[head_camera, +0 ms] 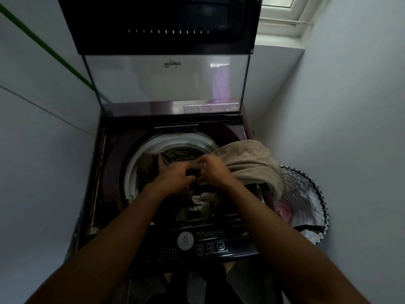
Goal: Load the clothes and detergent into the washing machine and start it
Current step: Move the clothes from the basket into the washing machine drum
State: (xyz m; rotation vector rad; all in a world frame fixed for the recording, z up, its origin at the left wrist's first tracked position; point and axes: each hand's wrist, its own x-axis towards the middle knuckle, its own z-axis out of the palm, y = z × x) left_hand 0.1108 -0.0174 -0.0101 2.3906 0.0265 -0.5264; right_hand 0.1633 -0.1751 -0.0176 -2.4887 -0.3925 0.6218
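We're pinching a dark bit of cloth (192, 173) between both hands, left hand (175, 177) and right hand (213, 170) curled tight on it, right over the drum (140, 159) of the washing machine (100, 172) (lid (168, 82) standing open). More clothes (201, 199) are sitting inside, a beige towel (252, 165) is draping over the right rim, and a zigzag laundry basket (306, 194) is sitting just beside.

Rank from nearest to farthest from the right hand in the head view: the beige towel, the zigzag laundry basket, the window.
1. beige towel, touching the right hand, draped over the washer's right edge.
2. zigzag laundry basket, on the floor right of the washer.
3. window, high at the back right.
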